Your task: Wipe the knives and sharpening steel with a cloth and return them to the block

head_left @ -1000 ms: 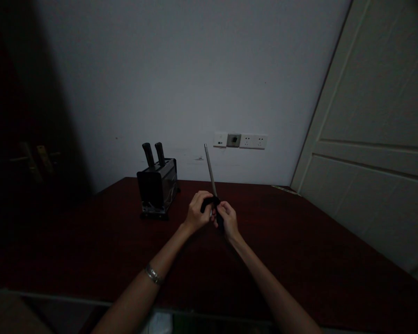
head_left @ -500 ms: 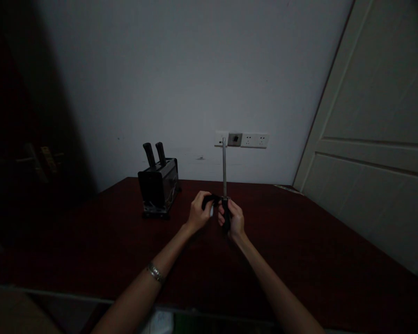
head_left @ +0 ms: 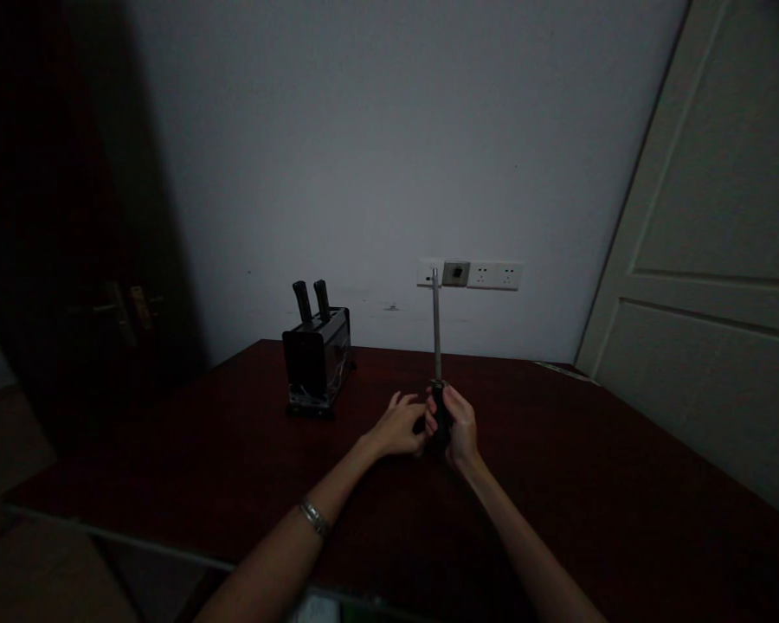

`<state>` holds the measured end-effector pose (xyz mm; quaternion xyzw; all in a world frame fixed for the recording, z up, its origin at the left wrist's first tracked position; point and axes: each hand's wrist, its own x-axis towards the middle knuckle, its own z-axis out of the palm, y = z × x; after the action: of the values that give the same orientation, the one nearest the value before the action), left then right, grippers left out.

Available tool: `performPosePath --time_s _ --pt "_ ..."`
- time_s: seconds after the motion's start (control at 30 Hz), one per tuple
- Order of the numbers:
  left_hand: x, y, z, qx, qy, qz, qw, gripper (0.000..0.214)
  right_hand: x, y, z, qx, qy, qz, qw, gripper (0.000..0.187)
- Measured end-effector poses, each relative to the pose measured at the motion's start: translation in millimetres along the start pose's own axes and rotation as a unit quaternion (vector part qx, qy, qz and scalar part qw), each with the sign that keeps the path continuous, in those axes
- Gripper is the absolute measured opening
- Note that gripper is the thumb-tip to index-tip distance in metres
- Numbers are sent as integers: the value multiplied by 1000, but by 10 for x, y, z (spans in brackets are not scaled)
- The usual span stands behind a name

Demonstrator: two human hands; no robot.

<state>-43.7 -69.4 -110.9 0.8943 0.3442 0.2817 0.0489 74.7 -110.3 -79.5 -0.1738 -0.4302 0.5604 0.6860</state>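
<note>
Metal rod [head_left: 437,337] nearly upright over the dark red tabletop [head_left: 558,484], tip towards 12 o'clock; right hand [head_left: 463,428] wrapped round its black grip [head_left: 439,420]; left hand [head_left: 397,427] at 9 o'clock, beside a dark item [head_left: 419,425], its hold cannot be told; two-handled block [head_left: 306,368] stands at 10 o'clock; wall sockets [head_left: 495,276] at 1 o'clock.
</note>
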Motion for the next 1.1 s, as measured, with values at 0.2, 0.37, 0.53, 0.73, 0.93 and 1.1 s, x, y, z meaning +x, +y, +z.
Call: performPosePath --time_s 0.2,0.37,0.53,0.73,0.93,1.1 --pt "-42 -31 24 -82 -180 -40 979 81 24 -15 -8 -24 8 -5 1000 24" --pt "41 -231 -164 -265 -124 -103 951 96 41 -80 -7 -58 16 -3 998 26" --pt "122 -261 -624 -268 186 -129 937 75 116 -201 98 -93 29 2 995 31" --pt "-72 236 -1195 -10 266 193 944 45 210 -385 359 -77 24 40 996 31" --pt "-143 572 -1373 174 162 339 910 51 223 -515 585 -9 16 91 996 27" --pt "-58 660 -1474 228 178 375 881 35 199 -608 750 47 34 175 983 26"
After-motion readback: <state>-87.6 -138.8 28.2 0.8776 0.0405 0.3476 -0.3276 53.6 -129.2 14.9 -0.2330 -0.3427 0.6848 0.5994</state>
